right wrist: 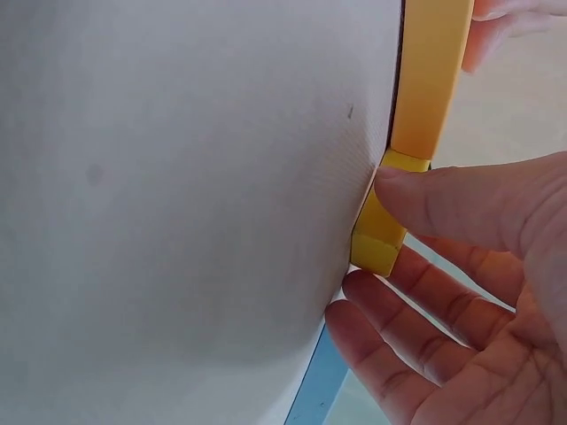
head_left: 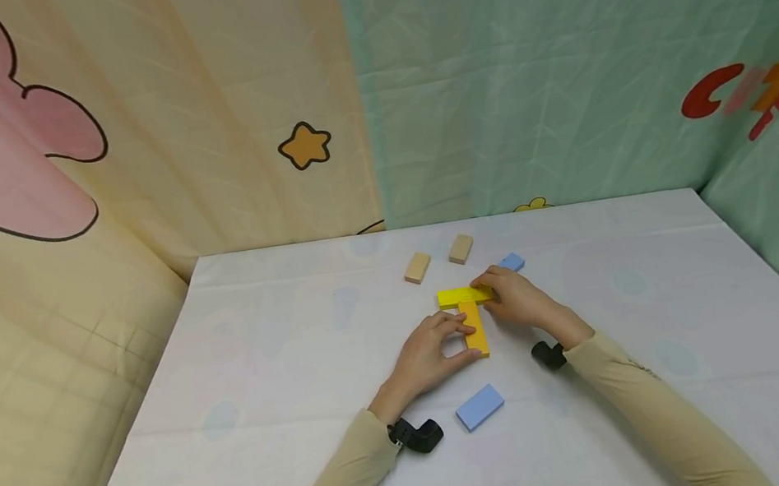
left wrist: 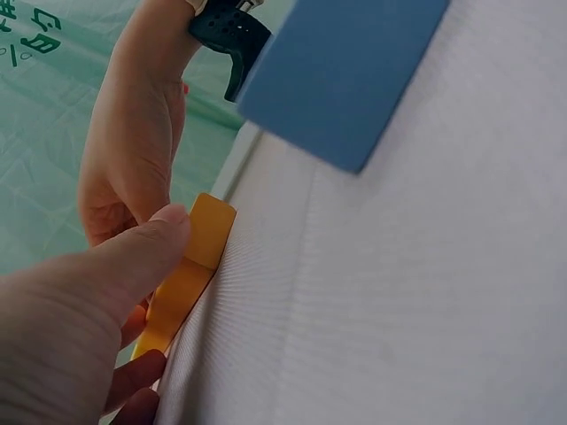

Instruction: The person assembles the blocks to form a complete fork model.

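Observation:
On the white-covered table, a yellow block [head_left: 450, 298] lies crosswise at the far end of an orange block [head_left: 475, 335], the two making a T shape. My left hand [head_left: 423, 361] holds the orange block, thumb at its near end and fingertips along its left side. With thumb and fingers, my right hand [head_left: 521, 301] pinches the right end of the yellow block, covering part of it. In the right wrist view the thumb [right wrist: 443, 199] presses the near side of the yellow block [right wrist: 376, 239], and the orange block [right wrist: 431, 80] meets it.
A blue block [head_left: 480, 407] lies near me, between my forearms. Another blue block [head_left: 513, 261] sits just beyond my right hand, partly hidden. Two tan blocks [head_left: 418, 267] [head_left: 461, 249] lie farther back. A patterned curtain [head_left: 515, 76] hangs behind the table [head_left: 282, 333].

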{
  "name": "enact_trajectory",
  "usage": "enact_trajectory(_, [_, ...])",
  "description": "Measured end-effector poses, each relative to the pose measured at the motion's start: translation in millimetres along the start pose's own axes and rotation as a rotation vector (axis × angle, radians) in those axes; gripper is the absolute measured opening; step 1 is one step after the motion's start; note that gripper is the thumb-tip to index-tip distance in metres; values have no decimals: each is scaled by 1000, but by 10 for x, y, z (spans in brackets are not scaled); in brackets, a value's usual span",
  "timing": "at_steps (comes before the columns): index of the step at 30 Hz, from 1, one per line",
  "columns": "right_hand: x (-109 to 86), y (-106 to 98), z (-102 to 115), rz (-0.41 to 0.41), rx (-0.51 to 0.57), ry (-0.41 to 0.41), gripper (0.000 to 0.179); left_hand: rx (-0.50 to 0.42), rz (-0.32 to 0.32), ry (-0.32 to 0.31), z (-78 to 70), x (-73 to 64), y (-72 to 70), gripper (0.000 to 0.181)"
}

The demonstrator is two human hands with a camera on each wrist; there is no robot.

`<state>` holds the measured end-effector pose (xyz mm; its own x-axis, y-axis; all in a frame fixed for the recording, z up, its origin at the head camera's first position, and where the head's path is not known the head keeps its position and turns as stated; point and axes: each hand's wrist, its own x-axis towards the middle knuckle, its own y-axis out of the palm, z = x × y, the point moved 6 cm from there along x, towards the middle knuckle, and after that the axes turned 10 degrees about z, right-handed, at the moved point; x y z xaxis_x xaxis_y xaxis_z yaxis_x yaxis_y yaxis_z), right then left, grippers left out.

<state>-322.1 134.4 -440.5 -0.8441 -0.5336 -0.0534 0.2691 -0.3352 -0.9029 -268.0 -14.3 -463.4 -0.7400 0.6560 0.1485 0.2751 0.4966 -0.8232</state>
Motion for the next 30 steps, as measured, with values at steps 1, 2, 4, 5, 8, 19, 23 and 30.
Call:
enact_trajectory(1, [-4,-2,2,-3,-3,-4,33,-2,3,-2,2,1,1,37])
enact_trajectory(2, [-6,-5,4,-6,-2,-6,33,-6,6,-5,8,2,2,37])
enact_trajectory(4, [-11,-8,8,-10,-2,-12,33,-10,8,-10,17,4,4,37])
enact_trajectory(5, [-12,-9,11,-11,-2,-13,32,-11,9,-10,21,6,6,37])
enact_trajectory(8, [-7,-6,10,-8,-1,-11,32,-16,11,-13,29,9,11,37])
enact_trajectory(19, [-46,-24,-45,54,61,15,40,-19,-11,-8,35,28,34,30])
enact_trajectory(23, [-157,-72,-42,18,75,6,44,-39,-19,-1,28,34,33,27])
enact_trajectory(30, [-473,-159,139,-131,17,-68,30,-61,-25,-14,35,24,12,25])
